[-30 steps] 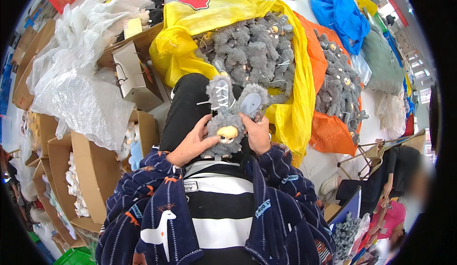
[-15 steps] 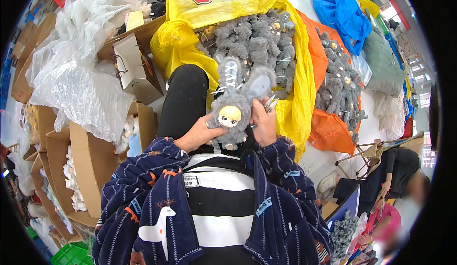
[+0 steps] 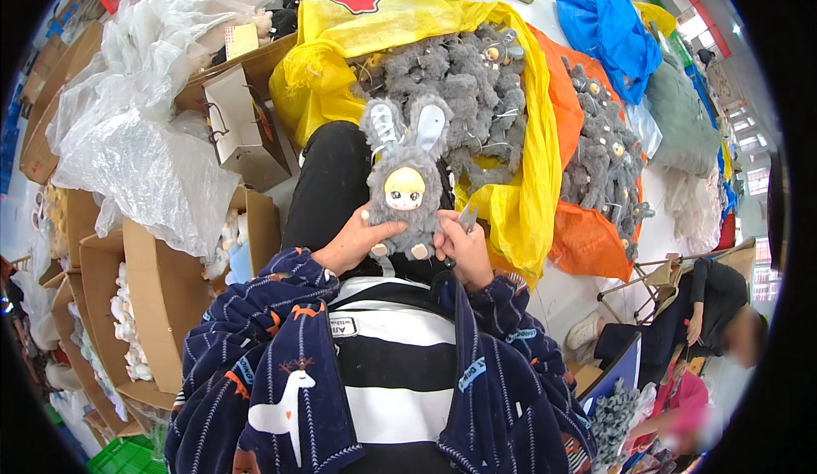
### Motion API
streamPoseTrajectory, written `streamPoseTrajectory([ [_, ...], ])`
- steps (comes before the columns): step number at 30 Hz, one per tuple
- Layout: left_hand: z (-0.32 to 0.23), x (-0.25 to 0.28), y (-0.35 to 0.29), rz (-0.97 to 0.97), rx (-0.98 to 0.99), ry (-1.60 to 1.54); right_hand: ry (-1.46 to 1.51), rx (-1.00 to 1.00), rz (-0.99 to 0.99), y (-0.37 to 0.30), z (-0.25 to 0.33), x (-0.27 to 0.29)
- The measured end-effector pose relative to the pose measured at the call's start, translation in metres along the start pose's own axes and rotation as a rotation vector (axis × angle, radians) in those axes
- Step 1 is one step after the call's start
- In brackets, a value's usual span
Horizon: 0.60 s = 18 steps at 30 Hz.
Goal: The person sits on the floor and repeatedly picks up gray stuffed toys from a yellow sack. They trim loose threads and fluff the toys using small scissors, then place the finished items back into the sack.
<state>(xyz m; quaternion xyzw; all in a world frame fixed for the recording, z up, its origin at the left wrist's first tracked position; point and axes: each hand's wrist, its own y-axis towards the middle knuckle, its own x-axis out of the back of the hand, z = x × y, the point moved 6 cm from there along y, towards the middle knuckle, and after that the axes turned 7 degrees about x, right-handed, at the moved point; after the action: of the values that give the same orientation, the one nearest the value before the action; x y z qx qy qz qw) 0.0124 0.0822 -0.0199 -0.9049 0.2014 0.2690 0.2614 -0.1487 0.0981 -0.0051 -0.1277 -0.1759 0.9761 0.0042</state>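
A grey plush bunny doll point(image 3: 396, 223) with a yellow-haired doll face and long ears sits upright above my lap. One ear shows its pale inside, and the other is laced with white cord. My left hand point(image 3: 353, 240) grips the doll's lower side, thumb across the front. My right hand point(image 3: 466, 251) is closed around a small pair of scissors point(image 3: 468, 216), silver blades pointing up; its fingertips touch the doll's other side. Just beyond, a yellow sack point(image 3: 538, 125) lies spread with several similar grey dolls point(image 3: 464, 82) heaped in it.
To the right, an orange sack point(image 3: 587, 240) holds more grey plush dolls. Cardboard boxes point(image 3: 157, 304) and crumpled clear plastic point(image 3: 140, 125) stand at left, near a paper bag point(image 3: 238, 125). A blue bag point(image 3: 608, 40) lies far right. Another person point(image 3: 715, 295) sits at lower right.
The doll's ears have come upright and its face is turned squarely up. My right hand has moved down from the ear to the doll's lower side, with the scissors.
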Motion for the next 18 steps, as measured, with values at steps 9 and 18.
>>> streamPoseTrajectory([
  [9, -0.005, 0.007, 0.007, -0.065, -0.006, -0.082, -0.322, 0.171, -0.041, 0.003, 0.02, 0.019],
  [18, -0.008, 0.003, 0.015, -0.069, 0.01, -0.208, -0.46, 0.41, 0.109, -0.004, 0.022, -0.011],
])
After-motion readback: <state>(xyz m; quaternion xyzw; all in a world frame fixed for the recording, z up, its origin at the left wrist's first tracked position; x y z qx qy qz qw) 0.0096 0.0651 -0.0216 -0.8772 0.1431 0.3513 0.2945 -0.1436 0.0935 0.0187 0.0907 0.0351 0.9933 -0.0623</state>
